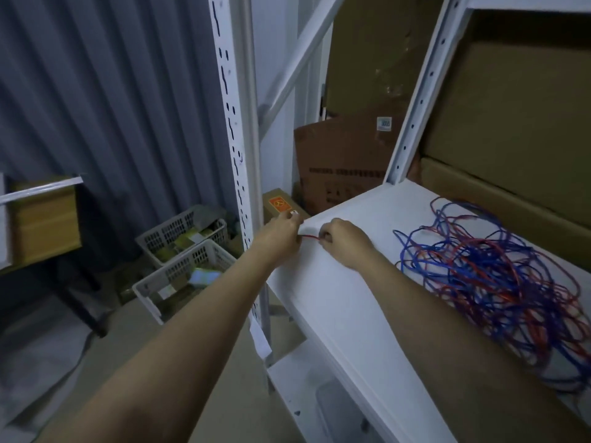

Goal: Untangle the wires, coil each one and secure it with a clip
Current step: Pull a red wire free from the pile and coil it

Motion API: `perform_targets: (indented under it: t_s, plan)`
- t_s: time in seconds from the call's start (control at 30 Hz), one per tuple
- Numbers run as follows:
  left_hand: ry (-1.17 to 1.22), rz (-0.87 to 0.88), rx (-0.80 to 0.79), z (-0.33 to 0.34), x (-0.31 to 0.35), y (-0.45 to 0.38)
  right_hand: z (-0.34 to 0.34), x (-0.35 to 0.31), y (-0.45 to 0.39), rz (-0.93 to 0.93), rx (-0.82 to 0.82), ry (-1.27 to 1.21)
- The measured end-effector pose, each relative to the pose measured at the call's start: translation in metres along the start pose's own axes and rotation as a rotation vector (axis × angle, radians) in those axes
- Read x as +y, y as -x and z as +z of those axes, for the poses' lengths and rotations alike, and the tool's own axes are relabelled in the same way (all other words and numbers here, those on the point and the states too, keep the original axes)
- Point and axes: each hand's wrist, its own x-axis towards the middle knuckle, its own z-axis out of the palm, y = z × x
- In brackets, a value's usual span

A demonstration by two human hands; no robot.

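Two hands [311,236] on one red wire [309,237]

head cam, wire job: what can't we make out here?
- Red wire: only a short stretch shows between left hand and right hand; curled fingers hide whether it is coiled.
- White item at the left fingers: too small to tell if it is a clip.
- Tangle on the shelf: cut off by the right edge; wire count unreadable.
- Box print: blurred.
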Motion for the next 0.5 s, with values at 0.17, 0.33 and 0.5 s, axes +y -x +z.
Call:
perform_targets:
  t_s: [0.17, 0.33, 0.5]
  plan:
    - [-0.072, 0.141, -0.091, 0.006, -0.006, -0.034, -0.007, 0.005, -0.001, 0.181, 0.153, -0.275]
    - [0.394, 0.285, 0.042, -0.007, 0.015, -0.056, -0.043, 0.011, 0.016, 0.331, 0.519, -0.409]
    - [0.792, 0.47, -0.003, -0.041, 0.054, -0.061, -0.078, 0.018, 0.044, 0.397, 0.924, -0.54]
